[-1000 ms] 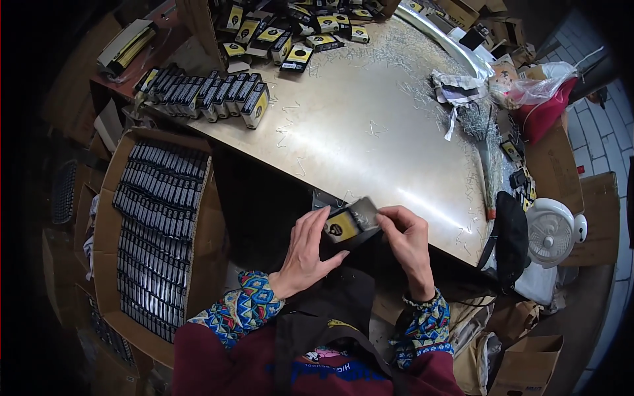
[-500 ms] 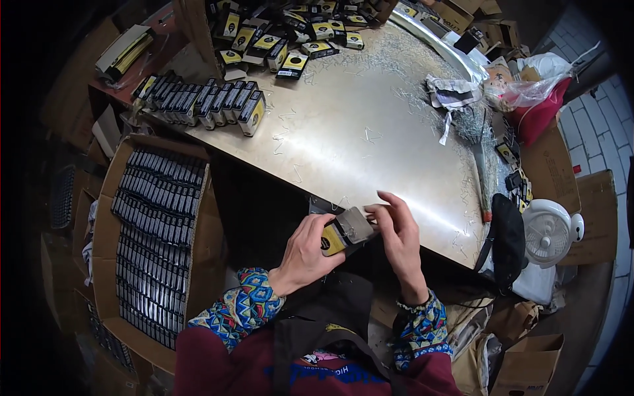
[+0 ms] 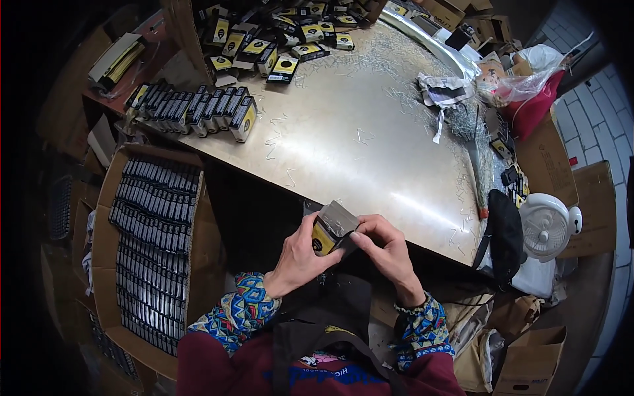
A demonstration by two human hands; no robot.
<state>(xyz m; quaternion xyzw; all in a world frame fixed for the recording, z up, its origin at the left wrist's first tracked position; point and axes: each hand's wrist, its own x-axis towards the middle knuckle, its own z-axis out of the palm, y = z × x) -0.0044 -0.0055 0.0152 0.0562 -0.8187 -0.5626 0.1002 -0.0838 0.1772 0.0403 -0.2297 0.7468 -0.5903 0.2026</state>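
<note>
A small black-and-yellow carton box is held above my lap, just off the near edge of the worktable. Its grey inner flap stands raised at the top. My left hand wraps round the box from the left, with the thumb across its near side. On the other side, my right hand has its thumb and bent fingers pressed at the box's right edge by the flap. The fingertips behind the box are partly hidden.
Upright boxes line the table's left edge, with a heap of boxes behind them. Thin bent wires lie scattered on the tabletop. A large carton packed with boxes stands at left; a white fan stands at right.
My right hand has moved left and down, its raised fingers closing onto the box's right edge. The box has turned slightly, and the whole view has shifted a little.
</note>
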